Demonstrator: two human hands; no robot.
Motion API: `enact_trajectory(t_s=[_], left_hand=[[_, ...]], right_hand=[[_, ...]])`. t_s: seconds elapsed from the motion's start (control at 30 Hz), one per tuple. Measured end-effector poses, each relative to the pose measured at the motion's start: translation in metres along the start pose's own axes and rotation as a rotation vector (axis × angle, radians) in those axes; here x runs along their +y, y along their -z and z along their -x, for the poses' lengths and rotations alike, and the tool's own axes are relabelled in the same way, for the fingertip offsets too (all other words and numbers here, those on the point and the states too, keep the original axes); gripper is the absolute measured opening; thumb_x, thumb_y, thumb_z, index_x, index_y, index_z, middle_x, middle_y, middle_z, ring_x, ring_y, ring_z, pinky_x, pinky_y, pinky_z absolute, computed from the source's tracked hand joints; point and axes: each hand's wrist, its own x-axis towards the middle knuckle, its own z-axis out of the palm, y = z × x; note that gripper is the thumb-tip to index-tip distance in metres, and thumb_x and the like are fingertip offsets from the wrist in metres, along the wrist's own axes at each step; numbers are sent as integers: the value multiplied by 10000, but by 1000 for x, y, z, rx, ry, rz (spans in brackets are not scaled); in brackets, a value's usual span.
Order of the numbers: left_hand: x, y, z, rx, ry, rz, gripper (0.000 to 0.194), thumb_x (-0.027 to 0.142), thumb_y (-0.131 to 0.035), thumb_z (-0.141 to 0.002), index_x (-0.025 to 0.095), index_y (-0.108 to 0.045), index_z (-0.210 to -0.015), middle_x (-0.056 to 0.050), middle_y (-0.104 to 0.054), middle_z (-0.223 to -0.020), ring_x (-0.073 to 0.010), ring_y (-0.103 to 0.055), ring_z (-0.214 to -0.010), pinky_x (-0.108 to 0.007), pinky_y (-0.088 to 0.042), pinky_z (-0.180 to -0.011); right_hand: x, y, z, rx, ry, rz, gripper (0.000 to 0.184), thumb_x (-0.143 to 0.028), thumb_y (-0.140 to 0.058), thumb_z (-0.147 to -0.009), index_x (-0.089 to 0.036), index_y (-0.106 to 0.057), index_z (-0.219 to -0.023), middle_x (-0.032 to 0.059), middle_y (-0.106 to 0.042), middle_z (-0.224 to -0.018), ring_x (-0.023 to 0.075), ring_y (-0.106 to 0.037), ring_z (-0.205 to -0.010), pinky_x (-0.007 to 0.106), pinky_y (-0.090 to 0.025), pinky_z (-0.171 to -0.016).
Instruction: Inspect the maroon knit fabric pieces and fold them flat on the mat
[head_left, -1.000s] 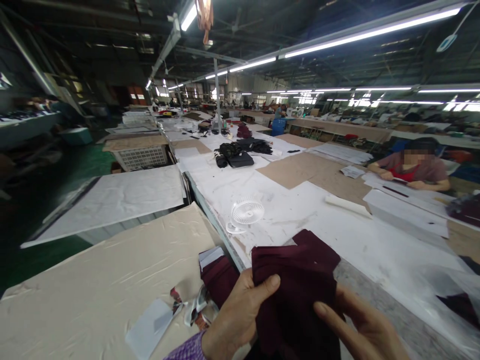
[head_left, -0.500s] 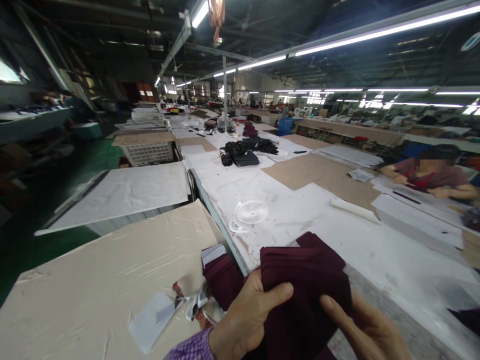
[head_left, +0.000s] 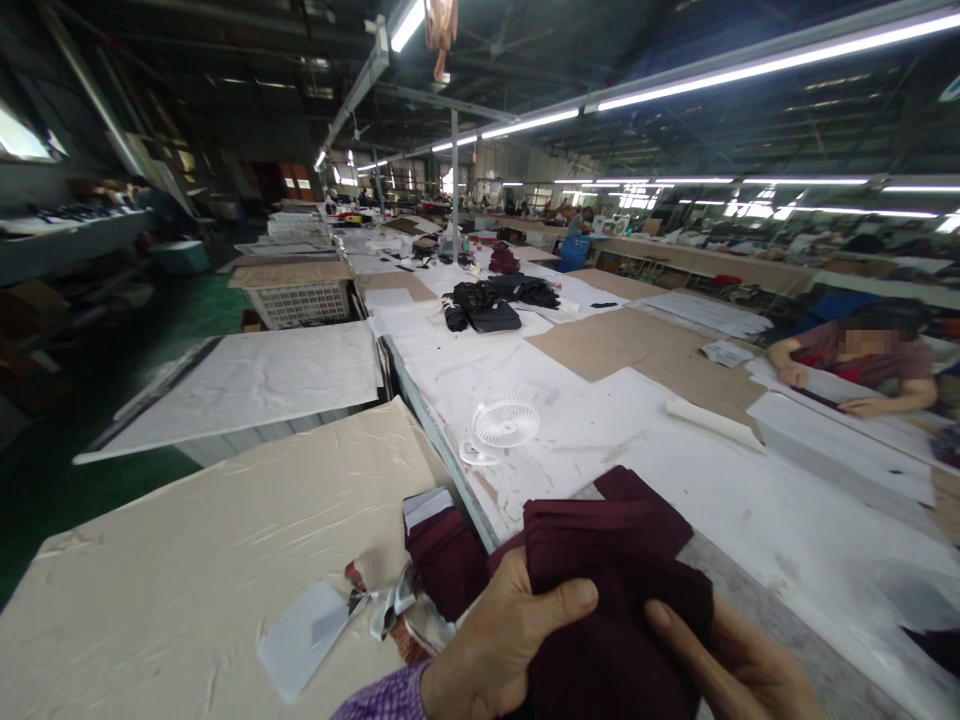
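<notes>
A stack of dark maroon fabric pieces (head_left: pixel 611 570) is held at the bottom centre, over the near end of a long white table (head_left: pixel 600 420). My left hand (head_left: pixel 499 645) grips its left edge with the thumb pressed on top. My right hand (head_left: pixel 739 665) supports the stack from the right, index finger laid across the cloth. More maroon fabric (head_left: pixel 442 555) lies just left of the hands, beside white paper slips (head_left: pixel 424 505).
A small white fan (head_left: pixel 504 425) stands on the table beyond the fabric. A beige sheet-covered board (head_left: pixel 210 560) lies left, with a white paper (head_left: pixel 304 635) on it. Black garments (head_left: pixel 491 300) lie farther along. A person (head_left: pixel 862 365) works at the right.
The view has shifted slightly, so the fabric and hands sit a little lower and to the right. My grip on the maroon stack is unchanged.
</notes>
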Motion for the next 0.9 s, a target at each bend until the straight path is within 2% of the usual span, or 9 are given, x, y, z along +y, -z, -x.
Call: enact_trajectory(t_s=[0.23,0.43,0.53,0.6,0.73,0.8,0.9], left_hand=[[1,-6,2,-19,-17,-12,321,211,-745,-706,171,-694,-1020,-91,-746,-942,-231,-680,-905,-346,-504,-833],[-5,-11,2,37,19,12,268,240,-763,-681,175,-711,-936,-78,-753,-868,-230,-690,-847,-359,-512,-822],[-6,-9,1,99,16,9,244,244,-734,-715,177,-709,-949,-73,-754,-879,-227,-687,-874,-373,-493,-881],[-4,-7,1,134,-25,-17,289,229,-732,-717,184,-698,-1001,-66,-750,-933,-224,-677,-915,-368,-479,-913],[3,-3,2,79,-68,-88,293,225,-731,-718,178,-706,-1006,-69,-748,-970,-232,-667,-946,-373,-474,-930],[5,-2,3,55,-70,-128,286,231,-739,-711,180,-715,-991,-69,-745,-989,-234,-665,-951,-376,-472,-935],[5,-1,4,80,-80,-148,295,251,-760,-684,190,-725,-971,-62,-748,-986,-237,-664,-953,-378,-469,-941]], right_hand=[[-11,5,3,-31,-20,57,355,-455,-650,-766,-271,-686,-1067,30,-745,-1037,289,-662,-1010,317,-580,-786],[-14,3,4,-18,21,103,266,-475,-643,-753,-269,-715,-908,9,-735,-781,244,-680,-782,296,-569,-669],[-15,2,6,47,68,169,246,-476,-631,-760,-265,-702,-864,5,-710,-757,224,-660,-759,281,-555,-660],[-15,4,7,154,147,275,253,-464,-643,-749,-274,-677,-913,-10,-677,-723,200,-633,-709,274,-537,-648],[-19,7,7,311,349,420,345,-416,-671,-733,-285,-592,-1043,-19,-631,-803,157,-565,-650,266,-488,-626],[-22,6,6,335,369,400,313,-424,-650,-757,-277,-587,-1026,-12,-607,-824,158,-551,-675,275,-470,-646],[-26,1,6,348,348,344,255,-422,-636,-781,-258,-606,-974,1,-604,-812,173,-554,-717,283,-460,-654]])
